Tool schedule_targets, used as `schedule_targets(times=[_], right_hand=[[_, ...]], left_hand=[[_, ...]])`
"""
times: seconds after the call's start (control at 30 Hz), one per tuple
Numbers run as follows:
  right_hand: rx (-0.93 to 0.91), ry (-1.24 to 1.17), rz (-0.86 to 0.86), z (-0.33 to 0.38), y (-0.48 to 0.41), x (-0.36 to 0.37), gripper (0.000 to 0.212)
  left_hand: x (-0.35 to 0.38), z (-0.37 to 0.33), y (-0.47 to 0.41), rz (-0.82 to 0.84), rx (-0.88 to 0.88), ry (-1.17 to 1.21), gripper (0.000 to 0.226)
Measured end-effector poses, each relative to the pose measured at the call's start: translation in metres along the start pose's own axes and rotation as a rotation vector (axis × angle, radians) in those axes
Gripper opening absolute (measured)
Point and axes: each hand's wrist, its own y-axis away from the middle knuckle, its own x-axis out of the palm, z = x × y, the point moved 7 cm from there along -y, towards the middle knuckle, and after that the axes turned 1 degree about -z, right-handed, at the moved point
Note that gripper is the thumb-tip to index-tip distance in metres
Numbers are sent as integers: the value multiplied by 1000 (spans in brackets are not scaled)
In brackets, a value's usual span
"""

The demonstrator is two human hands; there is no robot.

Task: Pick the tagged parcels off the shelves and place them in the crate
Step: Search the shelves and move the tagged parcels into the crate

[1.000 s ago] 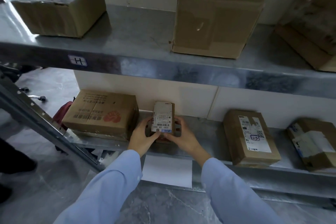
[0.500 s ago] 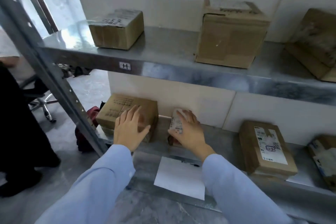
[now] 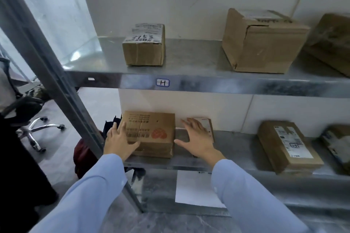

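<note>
The printed carton [image 3: 151, 132] sits at the left end of the lower shelf [image 3: 236, 150], close to its front lip, and we judge it to be the parcel in hand. Our left hand [image 3: 119, 141] lies on the carton's left top corner, fingers straight and spread, thumb on the top face, gripping nothing. Our right hand [image 3: 198, 141] is splayed the same way just beside the carton's right side. Its fingers are over the small parcel [image 3: 208, 126] that lies by the wall, and we cannot tell whether they press on it. The crate is out of view.

What could go wrong: with only one palm on it, the carton may skew and slide off the lip. Swinging the right hand in may shove the small parcel aside — and the steel upright [image 3: 80, 119] stands close to our left knuckles.
</note>
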Motion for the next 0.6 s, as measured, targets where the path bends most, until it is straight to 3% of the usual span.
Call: schedule_targets(times=[0.2,0.6], right_hand=[[73,-50,24,8,5,12,83],[120,-167,53,3,2,14,86]], left_hand=[[7,5,-11,95,48,44,97],[15,-6,-14,53,171,219,92]])
